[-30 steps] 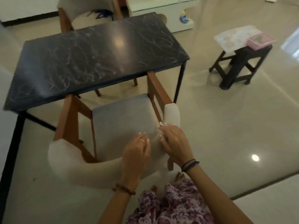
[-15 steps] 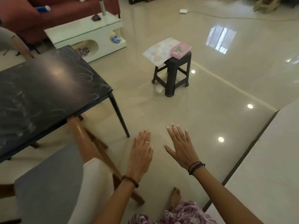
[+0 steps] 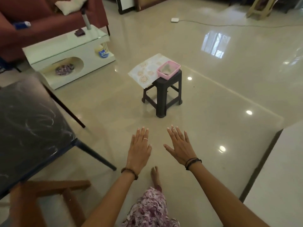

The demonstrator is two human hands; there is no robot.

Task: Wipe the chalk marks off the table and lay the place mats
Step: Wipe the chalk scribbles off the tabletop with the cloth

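Note:
The black table (image 3: pixel 29 128) with white chalk scribbles fills the left side. Straight ahead a dark stool (image 3: pixel 164 94) carries patterned place mats (image 3: pixel 146 71) and a pink tub (image 3: pixel 168 69) with a grey cloth inside. My left hand (image 3: pixel 139 149) and my right hand (image 3: pixel 180 146) are stretched out flat over the floor, palms down, fingers spread, holding nothing. Both are well short of the stool and to the right of the table.
A wooden chair (image 3: pixel 45 199) stands at the lower left by the table. A white coffee table (image 3: pixel 68 53) and a red sofa (image 3: pixel 41 18) are at the back left. A cable and a white box (image 3: pixel 175 19) lie on the glossy floor.
My hands let go of the chair back and opened flat. The view swung right, from the table and chair toward the stool, which now looks closer.

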